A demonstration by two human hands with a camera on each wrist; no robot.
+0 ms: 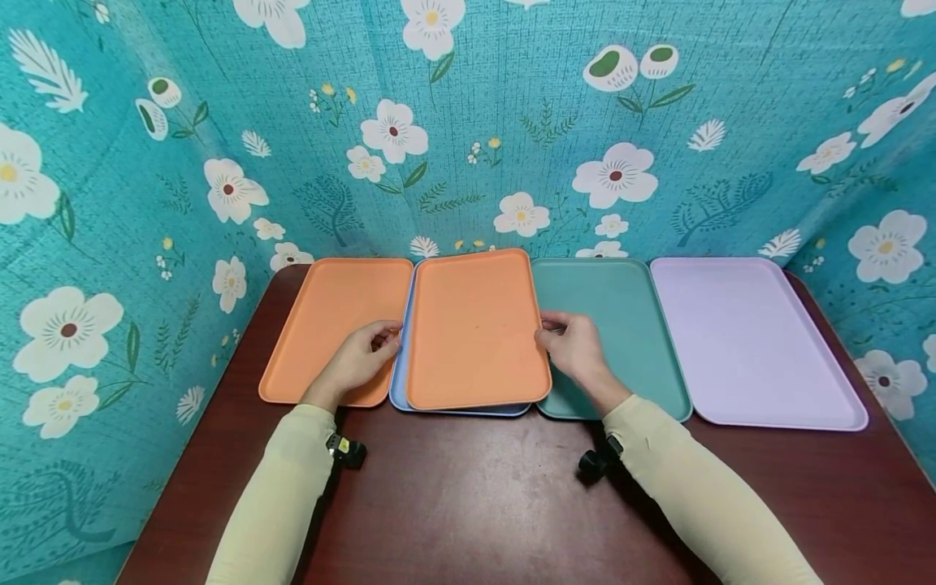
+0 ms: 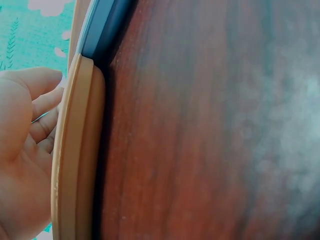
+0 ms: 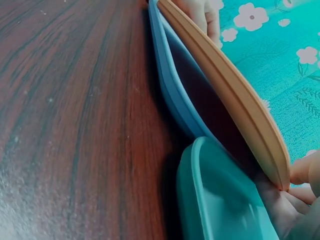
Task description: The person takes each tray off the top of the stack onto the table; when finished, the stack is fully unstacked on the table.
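Note:
An orange tray (image 1: 475, 325) lies over a blue tray (image 1: 398, 390), hiding most of it. In the right wrist view the orange tray's right side is raised and its left side sits low on the blue rim. My right hand (image 1: 578, 349) pinches that raised right edge, thumb above and fingers beneath. Beside the left rims of both trays is my left hand (image 1: 358, 357), fingers loosely bent, over another orange tray (image 1: 351, 301). Whether its fingertips touch a rim I cannot tell. Below the right hand lies a green tray (image 1: 614, 325).
A lilac tray (image 1: 753, 341) stands at the right end of the row. All the trays are on a dark wooden table (image 1: 468, 504), near its back edge. A teal flowered cloth (image 1: 468, 122) hangs behind and at both sides.

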